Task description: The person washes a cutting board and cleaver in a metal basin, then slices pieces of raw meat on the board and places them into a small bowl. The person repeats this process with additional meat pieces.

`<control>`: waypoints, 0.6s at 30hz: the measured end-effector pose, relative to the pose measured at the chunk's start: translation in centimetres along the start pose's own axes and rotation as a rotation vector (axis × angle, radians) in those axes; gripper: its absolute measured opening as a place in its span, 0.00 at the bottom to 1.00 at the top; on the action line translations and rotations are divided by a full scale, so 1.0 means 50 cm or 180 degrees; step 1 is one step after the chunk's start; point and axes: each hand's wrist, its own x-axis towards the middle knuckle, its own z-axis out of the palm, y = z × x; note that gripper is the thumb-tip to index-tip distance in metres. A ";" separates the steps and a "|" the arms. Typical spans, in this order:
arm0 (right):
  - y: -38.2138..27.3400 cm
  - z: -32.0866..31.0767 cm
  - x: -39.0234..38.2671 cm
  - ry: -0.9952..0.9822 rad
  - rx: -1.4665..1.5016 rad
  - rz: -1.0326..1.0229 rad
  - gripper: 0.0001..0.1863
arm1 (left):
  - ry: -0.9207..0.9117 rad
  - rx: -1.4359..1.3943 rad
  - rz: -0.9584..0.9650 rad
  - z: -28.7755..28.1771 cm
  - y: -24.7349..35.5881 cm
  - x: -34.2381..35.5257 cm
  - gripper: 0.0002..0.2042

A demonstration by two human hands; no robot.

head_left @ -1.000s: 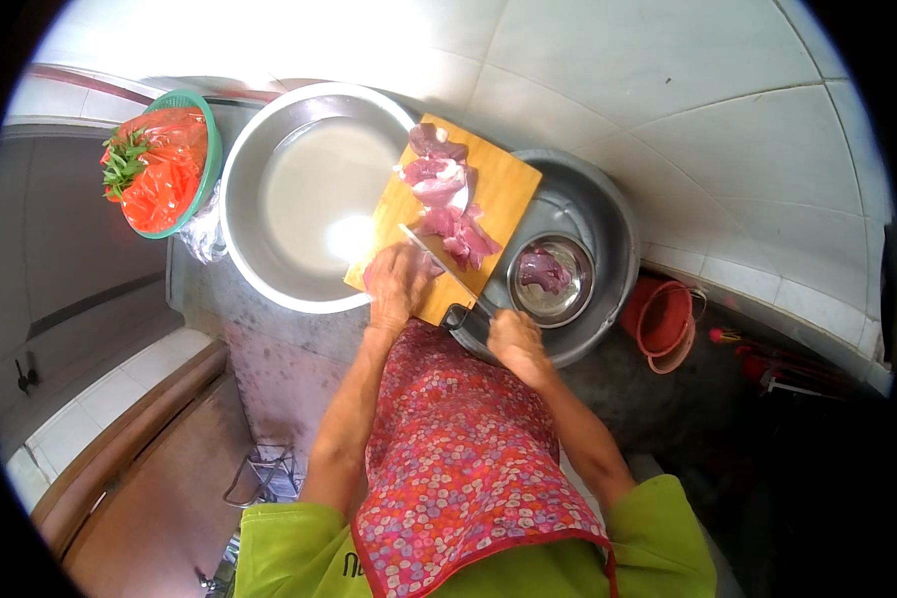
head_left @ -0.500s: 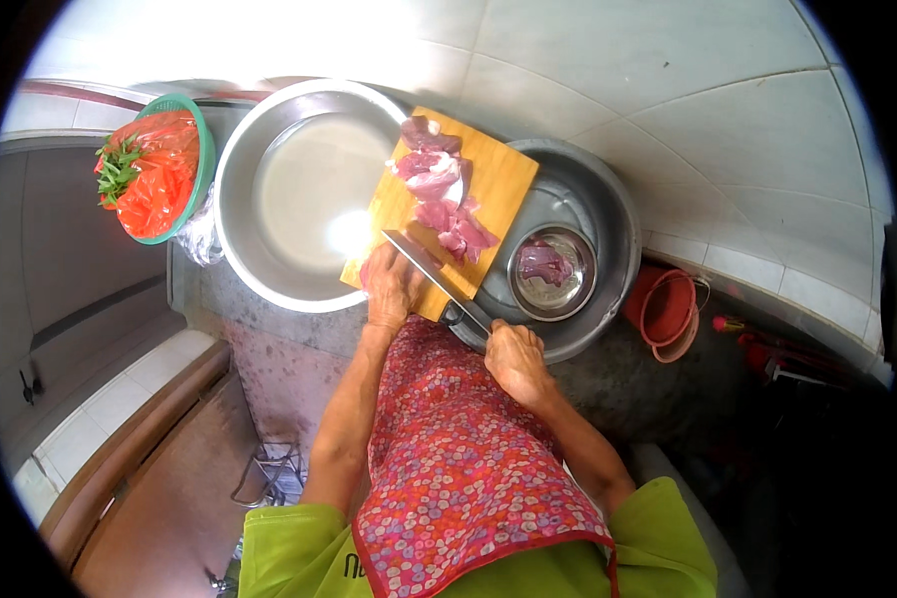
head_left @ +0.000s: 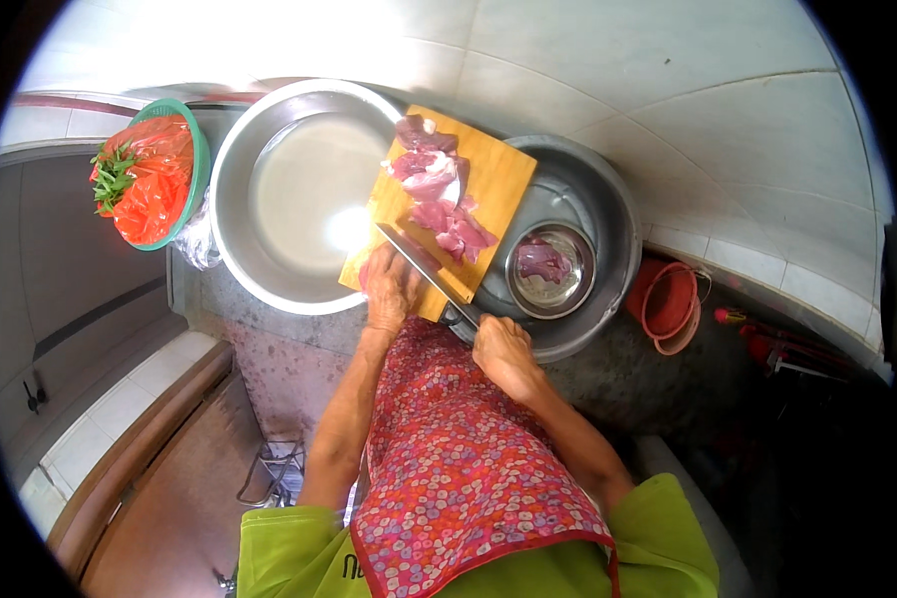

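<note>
My right hand is closed around the handle of a kitchen knife. Its long blade slants up and left over the near part of a wooden cutting board, close beside the fingers of my left hand. Those fingers are curled down over a piece of pink meat, mostly hidden under them, at the board's near left edge. Several more pieces of raw meat lie in a row along the board beyond the blade.
The board spans a large metal basin of cloudy water and a grey basin. Inside the grey one sits a steel bowl with meat. A green basket stands left, red buckets right, a tiled wall behind.
My right hand has drawn slightly left and up, and the knife has shifted left with it, nearer my left fingers. The left hand and the meat stay nearly where they were.
</note>
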 end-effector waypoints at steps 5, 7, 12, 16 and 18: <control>-0.047 0.002 0.079 -0.0081 0.0095 -0.0157 0.07 | -0.0182 -0.0027 -0.0170 -0.003 -0.007 0.005 0.19; -0.041 0.006 0.081 -0.0159 -0.0020 -0.0184 0.08 | -0.0174 -0.0043 -0.0210 -0.002 -0.010 0.005 0.21; -0.002 -0.013 0.013 -0.0418 -0.0133 0.0232 0.09 | -0.0141 0.0003 -0.0009 -0.001 -0.011 0.005 0.18; -0.046 0.009 0.079 -0.0228 -0.0056 0.0035 0.07 | -0.0066 -0.0179 -0.0222 -0.007 0.007 0.018 0.16; -0.045 0.013 0.074 -0.0168 -0.0063 -0.0029 0.08 | -0.0176 -0.0183 -0.0293 -0.012 -0.005 0.014 0.17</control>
